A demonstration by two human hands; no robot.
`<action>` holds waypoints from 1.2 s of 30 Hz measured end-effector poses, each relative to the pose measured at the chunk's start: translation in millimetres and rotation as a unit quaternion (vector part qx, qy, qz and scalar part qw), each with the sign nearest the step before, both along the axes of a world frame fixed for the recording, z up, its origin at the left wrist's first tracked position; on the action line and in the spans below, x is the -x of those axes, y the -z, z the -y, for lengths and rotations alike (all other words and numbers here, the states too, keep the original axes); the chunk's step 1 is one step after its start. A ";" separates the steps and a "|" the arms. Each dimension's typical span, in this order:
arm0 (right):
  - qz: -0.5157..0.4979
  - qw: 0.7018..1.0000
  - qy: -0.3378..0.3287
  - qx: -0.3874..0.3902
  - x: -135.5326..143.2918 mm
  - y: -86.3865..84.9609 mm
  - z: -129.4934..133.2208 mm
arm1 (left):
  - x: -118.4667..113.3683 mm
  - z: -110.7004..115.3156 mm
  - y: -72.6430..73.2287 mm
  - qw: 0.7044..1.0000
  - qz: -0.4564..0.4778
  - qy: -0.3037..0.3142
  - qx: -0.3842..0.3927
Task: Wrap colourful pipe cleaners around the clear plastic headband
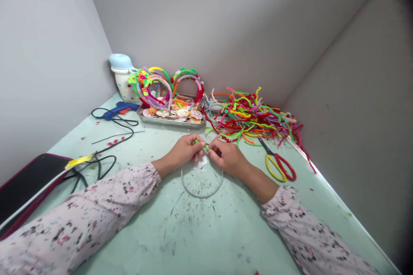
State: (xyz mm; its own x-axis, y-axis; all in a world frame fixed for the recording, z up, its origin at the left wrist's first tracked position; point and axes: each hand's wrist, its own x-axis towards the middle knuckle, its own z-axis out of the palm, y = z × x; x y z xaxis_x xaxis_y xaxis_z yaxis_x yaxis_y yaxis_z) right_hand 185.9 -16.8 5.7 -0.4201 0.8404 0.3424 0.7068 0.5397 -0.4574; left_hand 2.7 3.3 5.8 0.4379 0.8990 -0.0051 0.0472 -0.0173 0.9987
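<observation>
My left hand (pixel 184 152) and my right hand (pixel 228 158) meet at the middle of the table, fingers pinched together. Between them runs the top of a thin grey hoop (pixel 201 197), whose lower curve hangs toward me. A short length of bright green pipe cleaner (pixel 207 147) shows at the fingertips, with a bit of purple beside it. Both hands grip this wrapped part; my fingers hide exactly how it is wound. A small white scrap (pixel 201 162) lies just below the fingers.
Behind, a metal tray (pixel 174 124) holds shells and colourful pipe-cleaner hoops (pixel 158 90). Loose pipe cleaners (pixel 254 115) pile at the right, near scissors (pixel 279 166). A blue glue gun (pixel 120 109), its black cord (pixel 130 137), a white cup (pixel 124 83) and a black, red-edged object (pixel 27 184) are left.
</observation>
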 end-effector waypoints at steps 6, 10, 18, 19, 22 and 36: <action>-0.021 1.000 -0.019 0.009 -2.0 0.2 -0.1 | 0.2 -1.1 1.6 1.000 0.002 0.009 -0.006; -0.017 1.000 -0.019 0.007 -1.6 -0.1 0.0 | 0.1 -1.3 2.2 1.000 0.004 0.011 -0.010; -0.027 0.999 -0.027 0.004 -2.1 2.4 -1.7 | 0.6 -1.3 2.2 1.000 0.002 0.011 -0.003; -0.028 0.999 -0.028 0.004 -2.1 2.6 -1.7 | 0.7 -1.3 2.3 1.000 0.001 0.010 -0.004; -0.032 0.999 -0.029 0.003 -2.1 2.7 -1.5 | 0.6 -1.0 2.3 1.000 -0.001 0.010 -0.010; -0.051 0.998 -0.027 0.014 -1.1 3.4 -2.4 | 0.3 -0.5 1.4 1.000 -0.003 0.008 -0.001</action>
